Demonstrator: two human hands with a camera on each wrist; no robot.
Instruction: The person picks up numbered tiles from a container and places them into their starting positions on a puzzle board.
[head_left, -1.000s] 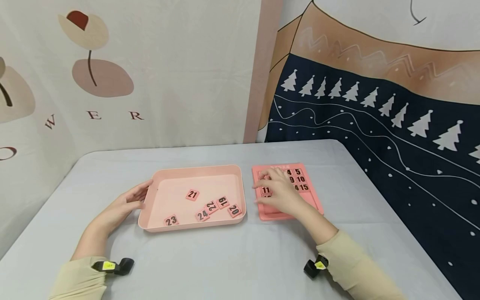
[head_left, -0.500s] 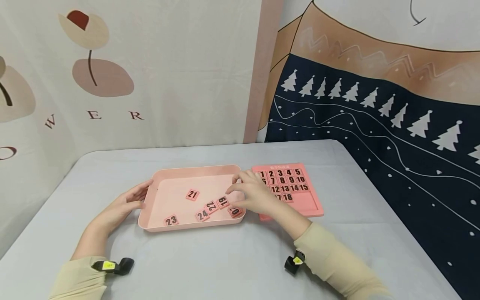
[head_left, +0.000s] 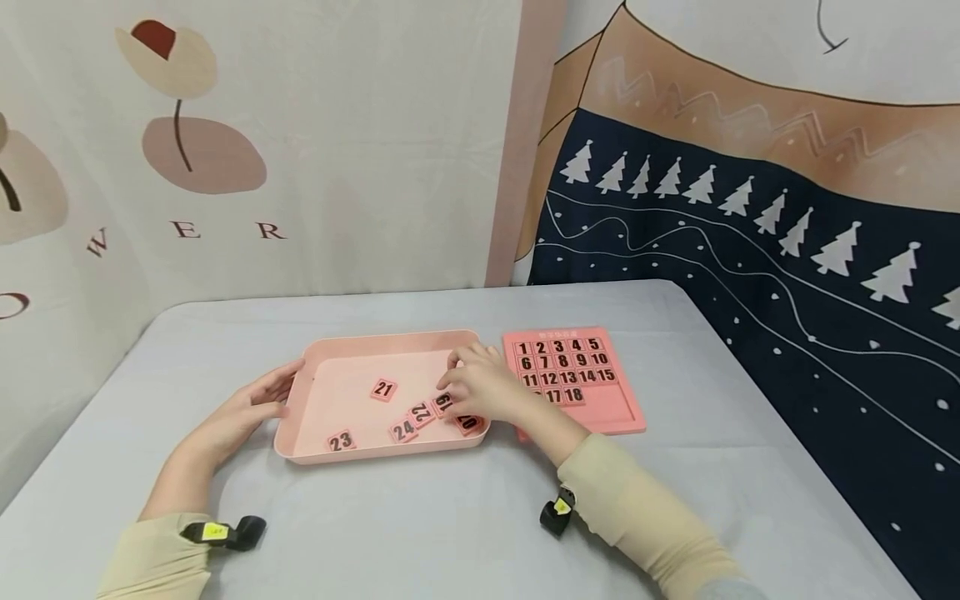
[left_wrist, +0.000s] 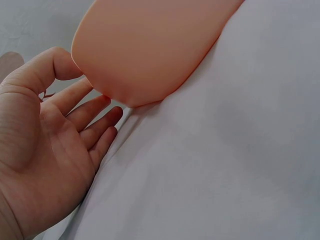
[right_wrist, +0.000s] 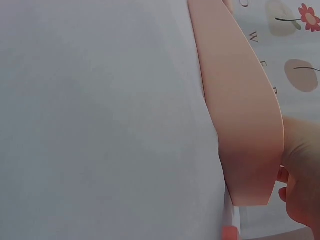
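Note:
My left hand (head_left: 236, 421) rests at the left end of a pink tray (head_left: 390, 343). In the left wrist view, the thumb and fingertips of that hand (left_wrist: 47, 132) meet the outer wall of the tray (left_wrist: 145, 50). Over the tray's right end reaches my right hand (head_left: 480, 383), fingers bent down close to number tile 19 (head_left: 441, 403). Tile 20 (head_left: 469, 426) lies partly under this hand. Also loose in the tray are tile 21 (head_left: 383, 389), tile 22 (head_left: 421, 414), tile 24 (head_left: 402, 430) and tile 23 (head_left: 341, 441). The right wrist view hides the fingertips behind the tray wall (right_wrist: 245, 115).
Right of the tray lies a pink number board (head_left: 611, 407), its tiles in rows up to 18, with bare slots at its lower right. The right forearm crosses its near-left corner. A white cloth covers the table (head_left: 405, 525); printed curtains (head_left: 390, 167) hang behind.
My right hand has moved left from the number board to the tray's right end, its fingers lowering near tile 19. The left hand has stayed at the tray's left end.

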